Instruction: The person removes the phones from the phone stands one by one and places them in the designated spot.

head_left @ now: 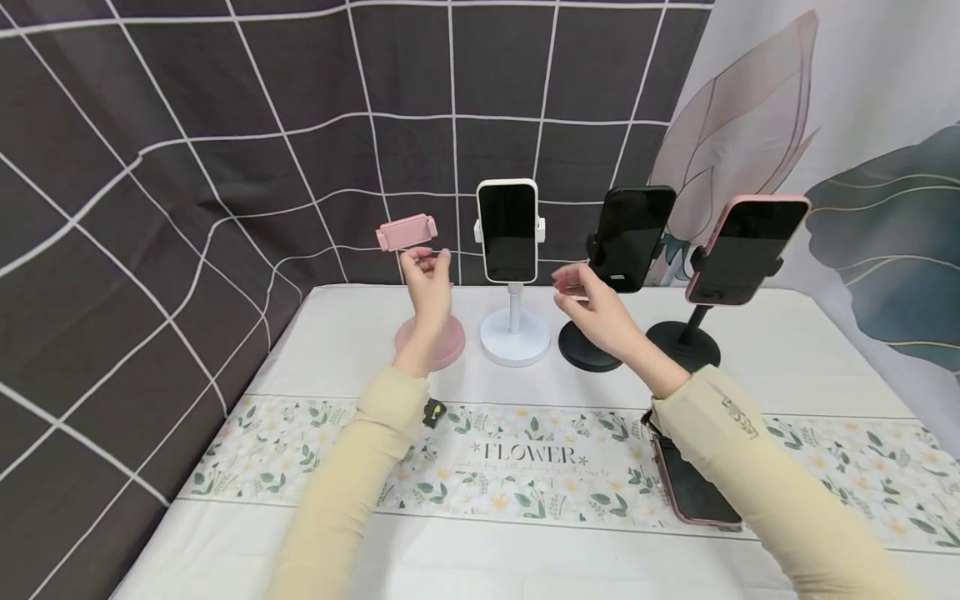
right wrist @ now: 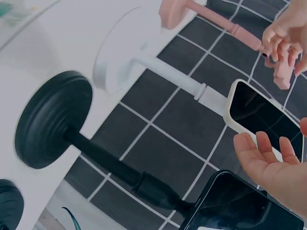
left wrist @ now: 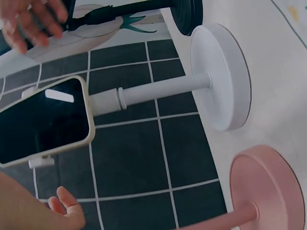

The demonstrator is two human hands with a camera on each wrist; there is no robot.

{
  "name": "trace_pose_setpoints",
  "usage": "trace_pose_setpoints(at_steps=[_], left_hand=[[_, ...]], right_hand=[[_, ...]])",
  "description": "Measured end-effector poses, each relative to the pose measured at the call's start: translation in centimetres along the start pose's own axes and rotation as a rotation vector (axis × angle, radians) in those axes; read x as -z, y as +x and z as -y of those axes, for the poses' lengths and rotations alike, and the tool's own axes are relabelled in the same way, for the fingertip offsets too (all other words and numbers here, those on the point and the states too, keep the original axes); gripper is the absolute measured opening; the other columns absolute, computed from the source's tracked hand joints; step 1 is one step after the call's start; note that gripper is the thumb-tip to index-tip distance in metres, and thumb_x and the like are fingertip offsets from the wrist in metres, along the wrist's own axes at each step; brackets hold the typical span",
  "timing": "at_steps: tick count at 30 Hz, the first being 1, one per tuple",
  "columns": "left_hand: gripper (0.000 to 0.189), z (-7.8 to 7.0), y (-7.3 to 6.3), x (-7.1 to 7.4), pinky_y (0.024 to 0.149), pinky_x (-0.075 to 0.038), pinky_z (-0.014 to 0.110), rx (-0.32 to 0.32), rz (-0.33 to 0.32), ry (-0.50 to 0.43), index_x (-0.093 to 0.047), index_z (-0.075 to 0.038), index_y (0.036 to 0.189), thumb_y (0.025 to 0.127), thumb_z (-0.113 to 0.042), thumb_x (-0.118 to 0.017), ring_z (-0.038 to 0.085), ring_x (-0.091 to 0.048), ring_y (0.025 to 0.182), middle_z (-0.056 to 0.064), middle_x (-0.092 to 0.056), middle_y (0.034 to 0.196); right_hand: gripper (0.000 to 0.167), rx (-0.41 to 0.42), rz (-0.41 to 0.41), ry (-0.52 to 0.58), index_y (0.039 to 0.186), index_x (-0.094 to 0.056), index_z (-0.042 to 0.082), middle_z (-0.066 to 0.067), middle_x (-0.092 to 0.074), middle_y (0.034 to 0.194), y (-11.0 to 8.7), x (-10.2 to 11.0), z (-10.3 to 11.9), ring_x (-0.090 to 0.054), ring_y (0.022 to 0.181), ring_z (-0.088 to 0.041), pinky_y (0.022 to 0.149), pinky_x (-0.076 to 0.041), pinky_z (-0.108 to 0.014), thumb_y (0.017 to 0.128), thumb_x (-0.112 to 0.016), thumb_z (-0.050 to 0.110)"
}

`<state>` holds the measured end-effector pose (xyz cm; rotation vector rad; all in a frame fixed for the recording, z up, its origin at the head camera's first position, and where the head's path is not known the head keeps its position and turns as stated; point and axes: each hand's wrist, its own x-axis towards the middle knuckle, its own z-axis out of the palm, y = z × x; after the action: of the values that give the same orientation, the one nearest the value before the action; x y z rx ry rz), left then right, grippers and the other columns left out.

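Lettering (head_left: 529, 453) on the flowered band of the tablecloth (head_left: 525, 554) in front of you reads "FLOWER", with a small star-like mark at each end; the script line beneath is too small to read. Your right sleeve (head_left: 802, 500) carries printing you cannot make out either, and the small black device (head_left: 433, 412) by your left cuff shows a yellow-green mark.

The pink stand (head_left: 407, 232) is at the left end of the row: round base, slim pole, tilted holder with a raised grip at each end. Beside it, the white stand (head_left: 515, 337) holds a phone in a pale case (head_left: 507, 233) upright, its screen dark and glossy.

Your left hand (head_left: 429, 292) is just below the pink holder, fingers loosely bent with a gap to the thumb; whether it touches the stand, you cannot tell. Your right hand (head_left: 600, 308) hovers with nothing in it, fingers slack and spread from the thumb, between the pale-cased phone and the black phone (head_left: 632, 237) on its black stand (head_left: 587, 350).
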<state>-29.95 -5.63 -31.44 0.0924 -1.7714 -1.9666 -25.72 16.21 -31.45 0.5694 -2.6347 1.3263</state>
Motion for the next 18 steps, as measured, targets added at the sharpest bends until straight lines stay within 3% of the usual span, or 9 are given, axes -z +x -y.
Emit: trace_pose_setpoints(at_steps=[2, 5, 8, 12, 15, 18], left_hand=[[0.026, 0.1, -0.1, -0.7, 0.064, -0.042, 0.015, -0.027, 0.045, 0.024, -0.041, -0.003, 0.116, 0.094, -0.012, -0.053, 0.004, -0.045, 0.073, -0.001, -0.046, 0.09], [0.041, 0.6, -0.3, -1.7, 0.083, -0.045, 0.023, -0.046, 0.127, 0.065, -0.037, -0.003, 0.131, 0.096, -0.019, -0.052, 0.014, -0.052, 0.095, 0.009, -0.05, 0.111], [0.056, 1.0, -0.3, -2.7, 0.1, -0.041, 0.033, -0.035, 0.185, 0.063, -0.027, -0.007, 0.141, 0.095, -0.024, -0.053, 0.025, -0.046, 0.12, 0.017, -0.039, 0.135], [0.07, 1.3, 0.0, -4.2, 0.107, -0.036, 0.041, -0.057, 0.2, 0.038, -0.016, -0.011, 0.147, 0.093, -0.026, -0.058, 0.031, -0.037, 0.131, 0.017, -0.027, 0.146], [0.074, 1.5, 0.4, -5.1, 0.108, -0.034, 0.044, -0.096, 0.18, 0.037, -0.013, -0.013, 0.148, 0.092, -0.029, -0.058, 0.032, -0.036, 0.131, 0.016, -0.026, 0.147], [0.071, 1.3, 0.7, -5.7, 0.108, -0.033, 0.042, -0.094, 0.154, 0.038, -0.013, -0.013, 0.148, 0.093, -0.031, -0.054, 0.03, -0.036, 0.131, 0.017, -0.028, 0.147]], right_hand=[[0.04, -0.017, 0.015, -0.002, 0.134, -0.037, -0.002, -0.024, -0.046, 0.132, 0.6, 0.0, 0.2, -0.046, 0.125, -0.038, 0.104, -0.038, -0.05, 0.097, -0.047, 0.01], [0.053, -0.056, 0.054, 0.004, 0.144, -0.025, 0.0, -0.025, -0.036, 0.143, 1.6, -0.2, 0.3, -0.036, 0.134, -0.04, 0.108, -0.033, -0.051, 0.097, -0.046, 0.013], [0.063, -0.082, 0.05, 0.039, 0.149, -0.014, 0.002, -0.025, -0.025, 0.15, 2.4, -0.5, 0.7, -0.027, 0.139, -0.04, 0.112, -0.028, -0.05, 0.097, -0.046, 0.015], [0.067, -0.067, -0.075, 0.146, 0.15, -0.009, 0.004, -0.023, -0.017, 0.153, 3.7, -0.9, 1.0, -0.021, 0.142, -0.037, 0.113, -0.026, -0.047, 0.097, -0.048, 0.016], [0.061, -0.03, -0.185, 0.24, 0.15, -0.012, 0.004, -0.021, -0.018, 0.153, 4.8, -1.4, 1.2, -0.021, 0.144, -0.031, 0.115, -0.024, -0.042, 0.1, -0.044, 0.019], [0.053, -0.013, -0.269, 0.282, 0.149, -0.017, 0.004, -0.018, -0.023, 0.153, 5.8, -2.0, 1.3, -0.023, 0.143, -0.026, 0.117, -0.022, -0.037, 0.103, -0.035, 0.023]])
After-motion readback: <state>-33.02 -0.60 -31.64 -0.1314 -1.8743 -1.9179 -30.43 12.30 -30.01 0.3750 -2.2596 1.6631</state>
